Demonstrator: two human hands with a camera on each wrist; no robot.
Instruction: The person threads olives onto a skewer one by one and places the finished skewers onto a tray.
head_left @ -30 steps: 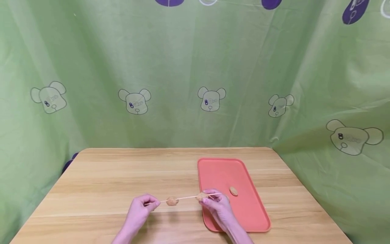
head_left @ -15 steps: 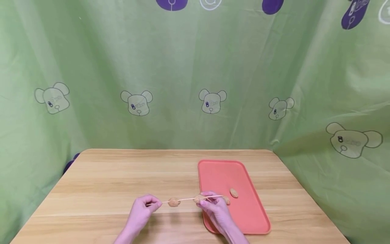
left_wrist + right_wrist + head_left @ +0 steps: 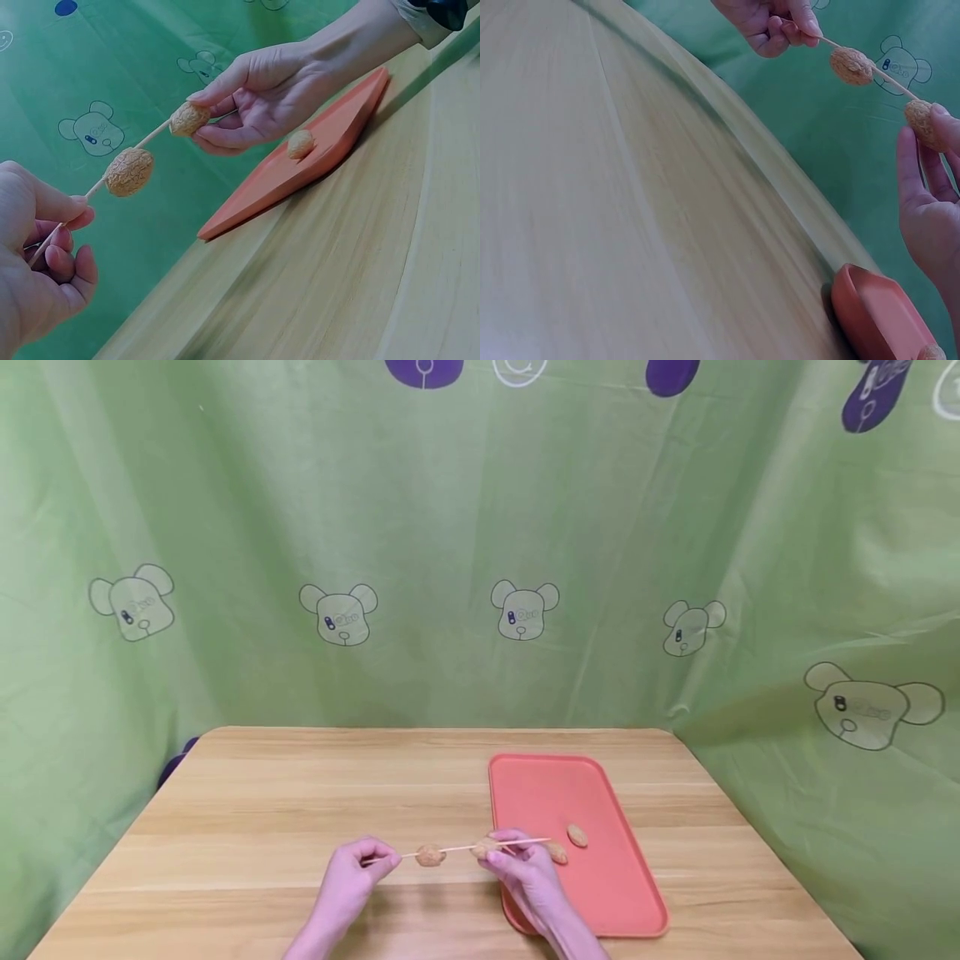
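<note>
My left hand [image 3: 352,877] pinches one end of a thin wooden skewer [image 3: 459,849] between thumb and fingers. A tan, wrinkled, meatball-like ball [image 3: 129,172] is threaded on the skewer, a little beyond the left fingertips. Farther along, a second such ball [image 3: 925,124] sits on the skewer, held between the thumb and fingers of my right hand [image 3: 528,872]. Past this ball the skewer's far end sticks out over the right fingers. Both hands hold the skewer in the air, nearly level, above the table's near part and the tray's left edge.
A red rectangular tray [image 3: 540,777] lies on the right of the wooden table [image 3: 322,793]. Two more tan balls rest in it: one loose ball [image 3: 577,836] and another ball [image 3: 557,852] close to my right hand. A green curtain [image 3: 435,677] surrounds the table.
My right hand has slid its ball leftward along the skewer, closer to the other ball. More of the skewer's far end now shows. My left hand keeps its hold; the view has shifted slightly.
</note>
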